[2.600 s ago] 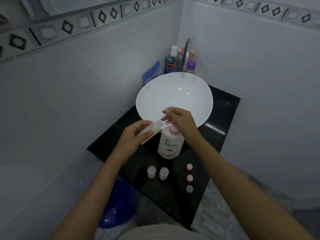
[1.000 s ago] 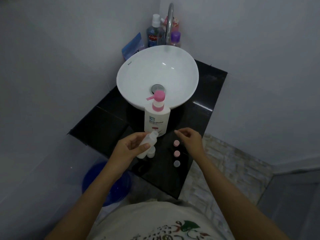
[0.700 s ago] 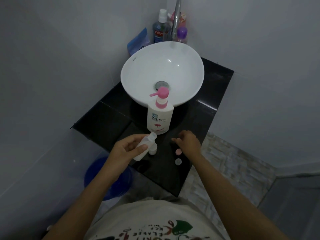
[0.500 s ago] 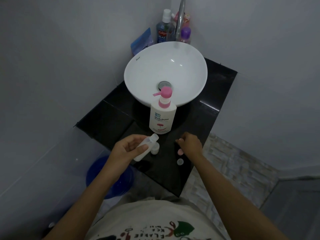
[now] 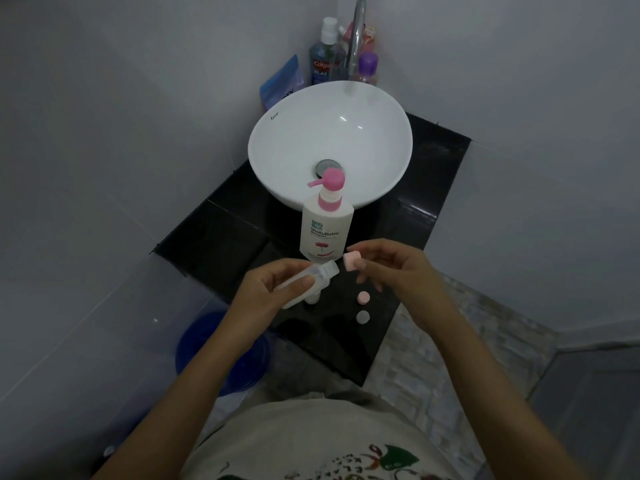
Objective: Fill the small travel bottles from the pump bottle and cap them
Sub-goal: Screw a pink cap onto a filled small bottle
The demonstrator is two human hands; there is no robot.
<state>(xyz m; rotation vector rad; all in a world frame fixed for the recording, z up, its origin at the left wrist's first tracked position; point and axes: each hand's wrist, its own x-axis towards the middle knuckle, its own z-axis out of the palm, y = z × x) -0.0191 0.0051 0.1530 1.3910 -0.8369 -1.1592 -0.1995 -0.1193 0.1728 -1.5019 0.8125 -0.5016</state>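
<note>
Just in front of the pump bottle [image 5: 325,230], the left hand [image 5: 273,289] grips a tilted travel bottle [image 5: 304,282], while the right hand [image 5: 394,268] pinches a pink cap [image 5: 352,260] beside its open neck; two caps [image 5: 363,297] lie on the black surface [image 5: 214,244].

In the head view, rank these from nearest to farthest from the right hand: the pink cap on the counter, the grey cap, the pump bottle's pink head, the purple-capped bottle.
From the right hand:
1. Pink cap on the counter, just below its fingers.
2. Grey cap, beyond that cap, nearer the counter's front edge.
3. Pump bottle's pink head, up by the basin.
4. Purple-capped bottle, behind the basin.
</note>
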